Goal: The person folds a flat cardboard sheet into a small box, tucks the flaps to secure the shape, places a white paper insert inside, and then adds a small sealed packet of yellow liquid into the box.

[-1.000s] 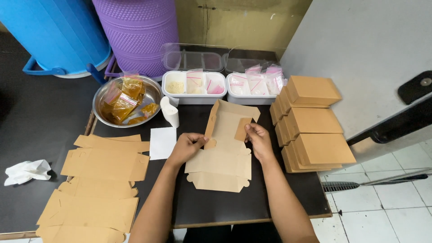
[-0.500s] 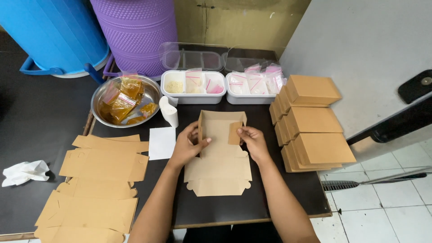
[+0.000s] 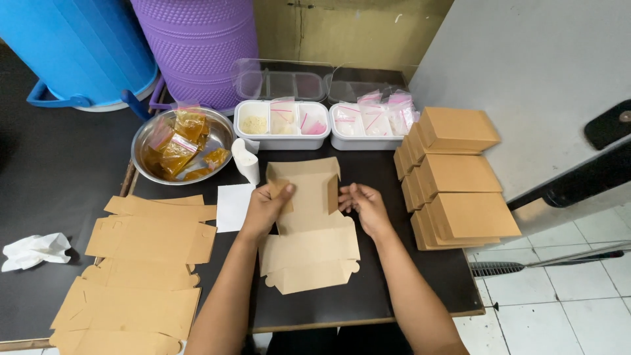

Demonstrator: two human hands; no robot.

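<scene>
Half-folded brown cardboard box (image 3: 309,230) sits btwn both hands, left hand (image 3: 265,209) pinching its left flap, right hand (image 3: 365,207) w/ curled fingers touching its right flap.

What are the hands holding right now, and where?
Both hold the flat cardboard box: left hand on its left side flap, right hand on the right.
</scene>
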